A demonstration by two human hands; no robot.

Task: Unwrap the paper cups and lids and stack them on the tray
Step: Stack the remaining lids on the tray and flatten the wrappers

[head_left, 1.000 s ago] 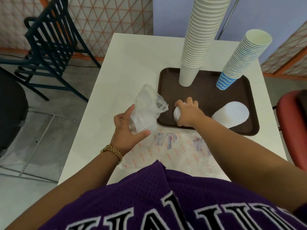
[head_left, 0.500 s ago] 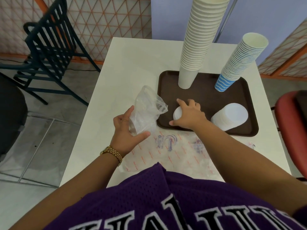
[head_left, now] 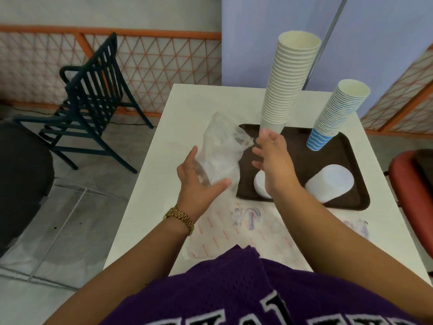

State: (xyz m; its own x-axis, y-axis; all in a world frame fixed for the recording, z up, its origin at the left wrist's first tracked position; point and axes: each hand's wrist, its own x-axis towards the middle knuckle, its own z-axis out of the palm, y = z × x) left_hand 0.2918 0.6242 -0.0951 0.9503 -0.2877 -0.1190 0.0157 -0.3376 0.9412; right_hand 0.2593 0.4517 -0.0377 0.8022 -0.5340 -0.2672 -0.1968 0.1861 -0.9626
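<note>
1. Head view: clear plastic wrapper (head_left: 219, 156) sat over the table's (head_left: 201, 99) left side, beside the tray (head_left: 351, 202); it looked feather-light, limp and slippery, best pinched near its crumpled mouth.
2. Left hand (head_left: 199, 184) cupped the wrapper's lower end between thumb and fingers.
3. Right hand (head_left: 273, 158) hovered spread, touching nothing, above a short stack of lids (head_left: 260, 186) on the tray.
</note>
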